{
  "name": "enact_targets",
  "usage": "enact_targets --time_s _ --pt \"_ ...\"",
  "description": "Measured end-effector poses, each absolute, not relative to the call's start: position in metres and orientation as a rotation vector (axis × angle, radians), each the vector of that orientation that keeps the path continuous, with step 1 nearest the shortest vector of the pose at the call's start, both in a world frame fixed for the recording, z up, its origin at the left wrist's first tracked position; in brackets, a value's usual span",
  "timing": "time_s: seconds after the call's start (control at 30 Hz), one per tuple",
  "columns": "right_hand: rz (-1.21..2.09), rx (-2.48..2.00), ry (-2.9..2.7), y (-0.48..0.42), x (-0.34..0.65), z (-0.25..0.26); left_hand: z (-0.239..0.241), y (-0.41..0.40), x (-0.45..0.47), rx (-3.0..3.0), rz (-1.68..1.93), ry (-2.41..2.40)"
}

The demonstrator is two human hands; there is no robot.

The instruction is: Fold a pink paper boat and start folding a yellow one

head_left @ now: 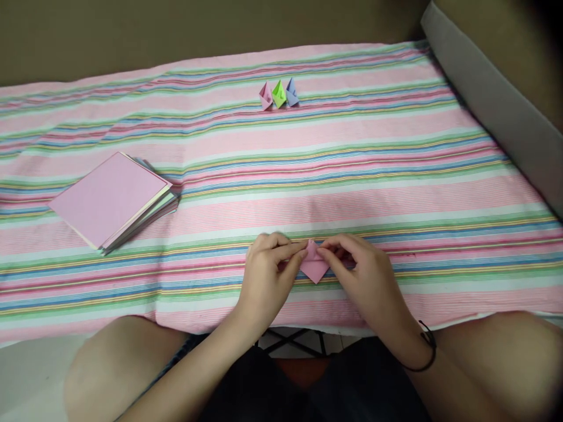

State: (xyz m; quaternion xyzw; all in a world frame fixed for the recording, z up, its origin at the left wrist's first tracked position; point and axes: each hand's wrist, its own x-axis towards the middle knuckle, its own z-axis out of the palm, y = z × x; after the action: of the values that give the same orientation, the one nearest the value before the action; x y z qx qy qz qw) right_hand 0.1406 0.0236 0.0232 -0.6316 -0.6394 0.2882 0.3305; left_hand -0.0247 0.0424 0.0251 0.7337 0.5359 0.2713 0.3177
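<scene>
A small pink folded paper (315,271) lies between my hands near the table's front edge, one corner pointing toward me. My left hand (268,266) pinches its left side between thumb and forefinger. On the right side, the thumb and fingertips of my right hand (363,261) pinch the same paper near its upper part. The fingertips cover both side corners of it. Farther back stand three small folded paper pieces in a row: a pink one (265,97), a green one (279,95) and a blue one (292,93).
A stack of square coloured paper (112,199), pink on top, lies to the left. A striped cloth (229,211) covers the table. Along the right side runs a grey raised edge (492,99). My knees are under the front edge.
</scene>
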Motion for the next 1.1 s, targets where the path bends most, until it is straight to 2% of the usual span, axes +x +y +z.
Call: enact_targets --time_s 1.1 --pt "0.404 -1.623 -1.830 0.019 0.133 0.010 0.018 0.040 -0.015 1.986 0.726 1.541"
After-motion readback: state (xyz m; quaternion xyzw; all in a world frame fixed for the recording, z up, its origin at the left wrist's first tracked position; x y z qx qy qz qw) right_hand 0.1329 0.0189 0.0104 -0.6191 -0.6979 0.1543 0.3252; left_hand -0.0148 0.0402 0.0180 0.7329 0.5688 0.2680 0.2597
